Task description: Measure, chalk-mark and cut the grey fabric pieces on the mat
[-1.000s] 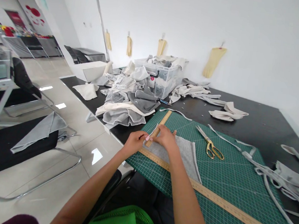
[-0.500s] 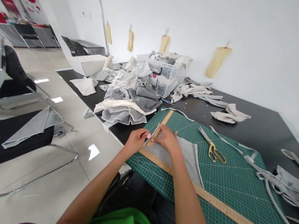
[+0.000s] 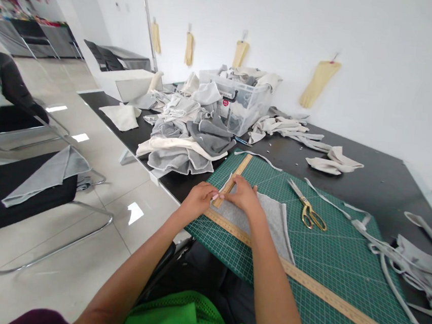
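A grey fabric piece [image 3: 271,223] lies flat on the green cutting mat [image 3: 330,249]. A short wooden ruler [image 3: 237,174] lies over its left edge, and a long wooden ruler [image 3: 336,301] runs along its near edge. My left hand [image 3: 197,199] has its fingers curled, pinching the near end of the short ruler at the fabric's corner. My right hand [image 3: 244,196] presses down on the ruler and fabric just beside it, with its fingers together. Gold-handled scissors [image 3: 307,206] rest on the mat to the right of my hands.
A heap of grey and cream fabric [image 3: 187,139] and a clear plastic bin [image 3: 240,103] of cloth sit at the back left. Cream scraps [image 3: 334,163] and cut strips [image 3: 402,251] lie on the black table. Black chairs [image 3: 7,182] stand left.
Both hands have stayed at the near end of the short ruler, shifting only slightly. The view has drifted a little, so everything sits a bit higher in the picture.
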The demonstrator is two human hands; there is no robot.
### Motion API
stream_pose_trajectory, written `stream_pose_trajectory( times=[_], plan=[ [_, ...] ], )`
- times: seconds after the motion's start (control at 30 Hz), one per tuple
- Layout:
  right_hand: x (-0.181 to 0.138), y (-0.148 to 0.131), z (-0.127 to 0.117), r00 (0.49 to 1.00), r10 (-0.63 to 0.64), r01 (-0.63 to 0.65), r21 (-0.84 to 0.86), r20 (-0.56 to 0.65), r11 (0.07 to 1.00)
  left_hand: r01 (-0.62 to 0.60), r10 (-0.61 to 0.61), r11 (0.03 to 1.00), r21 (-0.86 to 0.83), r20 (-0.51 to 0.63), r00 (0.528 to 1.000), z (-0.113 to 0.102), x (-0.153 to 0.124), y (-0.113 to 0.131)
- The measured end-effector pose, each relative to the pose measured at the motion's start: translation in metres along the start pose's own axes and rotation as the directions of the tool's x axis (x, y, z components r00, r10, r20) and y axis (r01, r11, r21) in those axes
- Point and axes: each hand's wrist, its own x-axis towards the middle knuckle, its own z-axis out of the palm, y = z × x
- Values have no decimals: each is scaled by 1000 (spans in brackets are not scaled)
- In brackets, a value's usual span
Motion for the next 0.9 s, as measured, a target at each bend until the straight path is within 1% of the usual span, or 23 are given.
stream_pose_trajectory(
  times=[0.13,0.27,0.37,0.5,0.57,0.67,0.9],
  plan=[
    [1,0,0,1000,7,-7,-7,6,1000,30,-30,1000,5,-12,999,-1,2,-1],
    [1,0,1,1000,2,-2,-19,4,1000,13,-13,999,38,-7,1000,-1,1,-1],
    [1,-1,0,1000,2,-2,-22,6,1000,-31,30,997,65,13,999,-1,-1,1],
    [1,-1,0,1000,6,-5,-20,15,1000,-128,118,986,104,100,988,-4,-3,4],
    [1,-1,0,1000,7,-7,-20,15,1000,-118,107,987,110,100,989,-5,-4,4],
    [1,-2,-1,1000,7,-7,-15,13,1000,-57,53,994,97,50,997,-4,-4,1],
    [0,-1,0,1000,-9,9,-12,6,1000,-69,64,996,51,98,993,-6,-3,-1]
  ],
)
